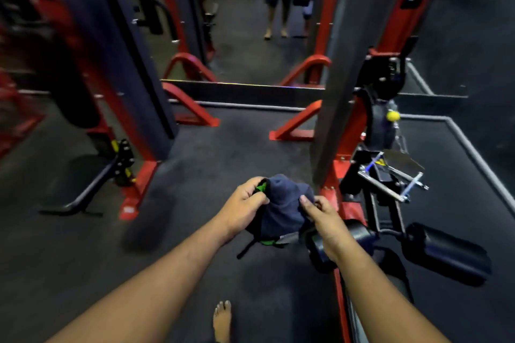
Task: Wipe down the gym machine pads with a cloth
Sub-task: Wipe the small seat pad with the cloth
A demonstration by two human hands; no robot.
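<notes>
Both hands hold the cloth (281, 203), a dark blue bundle with a green edge, up in front of the body. The left hand (245, 205) has its fingers curled round the cloth's left side; the right hand (324, 220) pinches its right edge between thumb and fingers. The cloth is in the air, just above and left of the nearest roller pad (341, 239), not yet touching it as far as I can tell. A second roller pad (448, 253) sits further right on the same bar.

The risk from here, as I judge it: the cloth is bunched, so a wipe could meet the pad with only a small patch and leave streaks untouched. A loose strip hangs below the bundle and might snag on the metal handle (390, 178) or the frame (328, 198) nearby. A bare foot (222, 320) stands close to the machine's base, where a stubbed toe seems possible.

The floor (211, 153) is dark rubber matting. Red and black machine frames stand left and right, a mirror (250, 36) lies ahead, and the light is dim.
</notes>
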